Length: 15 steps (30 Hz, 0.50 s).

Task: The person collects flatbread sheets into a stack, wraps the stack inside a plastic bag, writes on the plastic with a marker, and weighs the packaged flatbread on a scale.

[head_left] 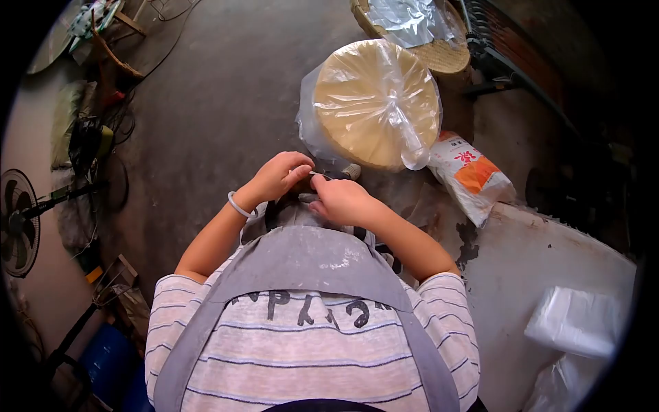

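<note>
Both hands meet in front of the grey apron (309,264), at waist height. My left hand (283,176), with a white bangle at the wrist, has its fingers pressed together on one end of a thin, narrow item. My right hand (338,198) is closed at the other end of it, fingers curled. The item is too small to make out. Just beyond my hands stands a large round, pale yellow stack (364,103) wrapped in clear plastic, its gathered wrap lying on top.
A printed white and orange sack (473,175) leans right of the stack. Behind is a woven basket (446,58) with silvery plastic. Plastic packs (576,321) lie on a pale surface (508,275) at right. A fan (19,223) stands far left.
</note>
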{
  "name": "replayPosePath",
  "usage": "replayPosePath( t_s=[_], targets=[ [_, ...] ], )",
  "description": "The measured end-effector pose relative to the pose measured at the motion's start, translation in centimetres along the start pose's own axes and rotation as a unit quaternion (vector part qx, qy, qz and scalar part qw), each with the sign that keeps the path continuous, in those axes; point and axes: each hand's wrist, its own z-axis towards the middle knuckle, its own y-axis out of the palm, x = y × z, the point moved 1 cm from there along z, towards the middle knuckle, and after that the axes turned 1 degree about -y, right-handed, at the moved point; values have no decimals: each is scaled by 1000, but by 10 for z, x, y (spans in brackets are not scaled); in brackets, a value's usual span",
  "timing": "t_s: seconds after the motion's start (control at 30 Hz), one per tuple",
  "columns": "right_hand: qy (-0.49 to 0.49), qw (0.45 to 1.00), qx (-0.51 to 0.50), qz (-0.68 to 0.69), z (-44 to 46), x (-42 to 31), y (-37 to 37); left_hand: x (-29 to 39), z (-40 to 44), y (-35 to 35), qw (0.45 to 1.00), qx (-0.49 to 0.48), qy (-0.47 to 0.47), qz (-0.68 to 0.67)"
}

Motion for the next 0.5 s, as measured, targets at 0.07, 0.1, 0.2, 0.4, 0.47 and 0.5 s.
replayPosePath(
  t_s=[0.07,0.1,0.2,0.4,0.47,0.5],
  targets=[
    [16,986,97,135,-16,23,-23,15,-2,-3,995,-89,9,-35],
    [33,973,123,192,-22,31,-38,19,0,5,997,-54,58,18],
    [87,892,126,426,-31,44,-59,40,15,17,996,-71,-10,49],
    [-55,853,74,514,-24,71,-83,92,48,35,860,-231,-112,-440],
    [-91,830,43,549,-31,79,-108,111,61,44,754,-303,-139,-565],
    [-94,819,56,564,-31,81,-115,118,67,41,781,-275,-140,-543]
  ],
)
